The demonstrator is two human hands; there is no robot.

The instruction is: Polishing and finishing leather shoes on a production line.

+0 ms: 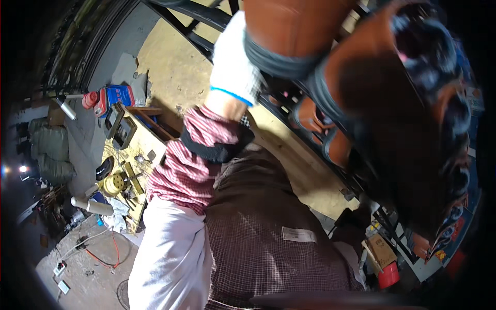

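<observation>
My left hand [232,57], in a white glove with a blue cuff edge, reaches up against the left side of a brown leather boot [294,26] with a dark sole edge. The boot covers the fingers, so their grip does not show. Close beside it is a second brown boot [356,57], its opening toward the upper right. Both are large and near in the picture, slightly smeared. A red checked sleeve [181,170] with a black band covers my left forearm. My right hand does not show.
A black metal rack [201,44] carries several more brown boots [338,147] on the right. To the left, a wooden workbench [147,173] holds a yellow round part [113,183] and tools. An orange cable [116,253] lies on the floor. A cardboard box [381,251] stands low right.
</observation>
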